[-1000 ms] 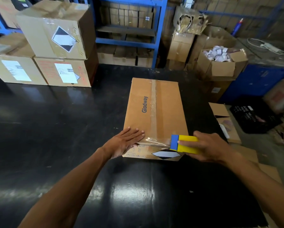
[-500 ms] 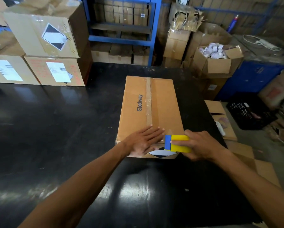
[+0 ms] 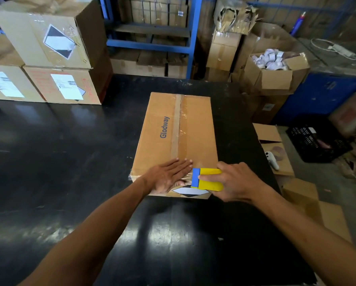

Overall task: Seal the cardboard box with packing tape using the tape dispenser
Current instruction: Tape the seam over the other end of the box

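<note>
Cardboard box (image 3: 173,139) is laid flat near the bench (image 3: 49,162) right edge, tape run down its seam. Left hand (image 3: 169,176) is pressed flat, fingers straight, at the near end; it's been slid further onto the tape. Yellow-blue tape dispenser (image 3: 207,179) is gripped by the right hand (image 3: 235,182), plenty of bare bench left

Tan cardboard box (image 3: 195,129) with blue lettering, yellow-and-blue tape dispenser (image 3: 207,179), black table (image 3: 70,162)
</note>
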Demonstrator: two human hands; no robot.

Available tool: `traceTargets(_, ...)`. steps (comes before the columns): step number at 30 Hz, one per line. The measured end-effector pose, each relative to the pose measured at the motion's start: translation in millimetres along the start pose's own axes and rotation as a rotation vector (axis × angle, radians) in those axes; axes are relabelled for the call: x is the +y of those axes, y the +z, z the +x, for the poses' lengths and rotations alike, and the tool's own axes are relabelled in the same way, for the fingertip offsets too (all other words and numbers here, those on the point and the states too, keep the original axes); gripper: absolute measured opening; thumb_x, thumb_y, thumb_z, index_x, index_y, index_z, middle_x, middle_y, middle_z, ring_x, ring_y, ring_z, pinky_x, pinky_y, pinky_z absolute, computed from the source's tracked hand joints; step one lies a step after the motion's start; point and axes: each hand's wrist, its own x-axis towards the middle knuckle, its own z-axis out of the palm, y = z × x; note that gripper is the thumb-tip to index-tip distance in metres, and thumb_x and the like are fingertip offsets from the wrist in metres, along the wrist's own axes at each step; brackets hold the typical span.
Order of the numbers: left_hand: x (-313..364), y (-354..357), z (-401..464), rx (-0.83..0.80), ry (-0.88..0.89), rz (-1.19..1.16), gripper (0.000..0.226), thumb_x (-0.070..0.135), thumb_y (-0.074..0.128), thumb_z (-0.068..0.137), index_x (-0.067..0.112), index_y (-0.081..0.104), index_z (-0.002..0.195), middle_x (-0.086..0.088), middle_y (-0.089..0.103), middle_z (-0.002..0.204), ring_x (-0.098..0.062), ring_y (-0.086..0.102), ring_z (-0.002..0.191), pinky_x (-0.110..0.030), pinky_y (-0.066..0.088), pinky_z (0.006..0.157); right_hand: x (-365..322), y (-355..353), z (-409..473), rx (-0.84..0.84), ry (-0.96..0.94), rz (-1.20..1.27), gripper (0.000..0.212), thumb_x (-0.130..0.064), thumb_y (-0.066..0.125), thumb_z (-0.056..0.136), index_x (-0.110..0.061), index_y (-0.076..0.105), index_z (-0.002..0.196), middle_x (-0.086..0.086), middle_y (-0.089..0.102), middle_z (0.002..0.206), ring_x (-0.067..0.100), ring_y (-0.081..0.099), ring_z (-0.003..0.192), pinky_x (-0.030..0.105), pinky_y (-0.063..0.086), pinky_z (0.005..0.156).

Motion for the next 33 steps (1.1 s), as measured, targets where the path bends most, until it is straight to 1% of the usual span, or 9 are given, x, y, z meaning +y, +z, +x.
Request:
traceTargets(8, 3, -7, 1, -0.012, -0.014, 0.046, 0.064, 0.045, 0.025, 0.107, 0.007, 0.019, 0.157, -0.008, 0.020, 0.164, -0.020, 0.016, 0.152, -0.037, 0.015, 0.123, 60, 26, -52, 0.107, -0.054, 0.013, 0.063, -0.072, 0.034, 0.085, -0.051, 0.031, 0.144, 0.006, 0.056, 0.101, 0.014, 0.053, 0.068, 0.026, 0.034, 0.054)
traceTargets(10, 5, -8, 3, -0.023, -0.024, 0.037, 0.063, 0.044, 0.025, 0.107, 0.007, 0.018, 0.157, -0.008, 0.020, 0.164, -0.020, 0.017, 0.152, -0.037, 0.014, 0.123, 69, 32, -52, 0.060, -0.075, -0.006, 0.063, -0.068, 0.045, 0.082, -0.046, 0.041, 0.141, 0.008, 0.058, 0.098, 0.015, 0.056, 0.064, 0.024, 0.033, 0.050)
traceTargets(12, 9, -7, 3, -0.019, -0.033, 0.048, 0.062, 0.042, 0.028, 0.107, 0.006, 0.020, 0.157, -0.009, 0.023, 0.164, -0.023, 0.021, 0.151, -0.040, 0.016, 0.123, 71, 41, -50, 0.094, -0.100, 0.006, 0.065, -0.060, 0.064, 0.076, -0.042, 0.050, 0.136, 0.009, 0.059, 0.094, 0.016, 0.058, 0.060, 0.024, 0.031, 0.047)
traceTargets(13, 12, -8, 5, -0.011, -0.042, 0.061, 0.062, 0.042, 0.030, 0.107, 0.005, 0.023, 0.156, -0.010, 0.027, 0.162, -0.025, 0.024, 0.150, -0.042, 0.019, 0.122, 72, 45, -49, 0.117, -0.118, 0.025, 0.065, -0.057, 0.067, 0.075, -0.041, 0.051, 0.136, 0.009, 0.058, 0.094, 0.017, 0.058, 0.059, 0.024, 0.032, 0.046)
traceTargets(16, 28, -9, 30, 0.026, -0.064, 0.082, 0.062, 0.044, 0.036, 0.105, 0.005, 0.031, 0.153, -0.013, 0.037, 0.158, -0.029, 0.031, 0.147, -0.049, 0.025, 0.120, 78, 51, -52, 0.176, -0.140, 0.084, 0.060, -0.057, 0.054, 0.078, -0.039, 0.052, 0.136, 0.010, 0.058, 0.094, 0.018, 0.057, 0.058, 0.025, 0.035, 0.046)
traceTargets(20, 52, 1, 67, -0.031, -0.023, 0.088, 0.062, 0.044, 0.031, 0.107, 0.008, 0.019, 0.157, -0.010, 0.019, 0.164, -0.025, 0.014, 0.153, -0.047, 0.020, 0.122, 79, 53, -49, 0.221, -0.136, 0.128, 0.058, -0.059, 0.047, 0.078, -0.040, 0.056, 0.132, 0.007, 0.058, 0.089, 0.017, 0.052, 0.054, 0.026, 0.036, 0.043)
traceTargets(25, 47, 5, 71, -0.072, -0.036, 0.102, 0.062, 0.046, 0.028, 0.108, 0.010, 0.017, 0.157, -0.008, 0.017, 0.165, -0.022, 0.011, 0.153, -0.044, 0.022, 0.122, 88, 60, -49, 0.257, -0.119, 0.209, 0.056, -0.064, 0.043, 0.082, -0.046, 0.047, 0.135, 0.004, 0.054, 0.086, 0.011, 0.041, 0.055, 0.023, 0.028, 0.049)
traceTargets(30, 47, 3, 69, -0.090, -0.047, 0.113, 0.064, 0.048, 0.024, 0.108, 0.012, 0.008, 0.158, -0.006, 0.012, 0.166, -0.021, 0.008, 0.154, -0.042, 0.016, 0.124, 99, 67, -54, 0.220, -0.106, 0.246, 0.060, -0.070, 0.038, 0.085, -0.053, 0.037, 0.142, 0.002, 0.052, 0.095, 0.010, 0.042, 0.063, 0.025, 0.032, 0.055)
traceTargets(33, 49, 2, 70, -0.137, -0.074, 0.127, 0.065, 0.050, 0.017, 0.107, 0.013, 0.002, 0.159, -0.004, 0.004, 0.167, -0.019, 0.000, 0.154, -0.041, 0.011, 0.125, 118, 69, -65, 0.195, -0.108, 0.264, 0.063, -0.079, 0.029, 0.083, -0.065, 0.015, 0.143, 0.000, 0.047, 0.099, 0.011, 0.046, 0.068, 0.026, 0.040, 0.058)
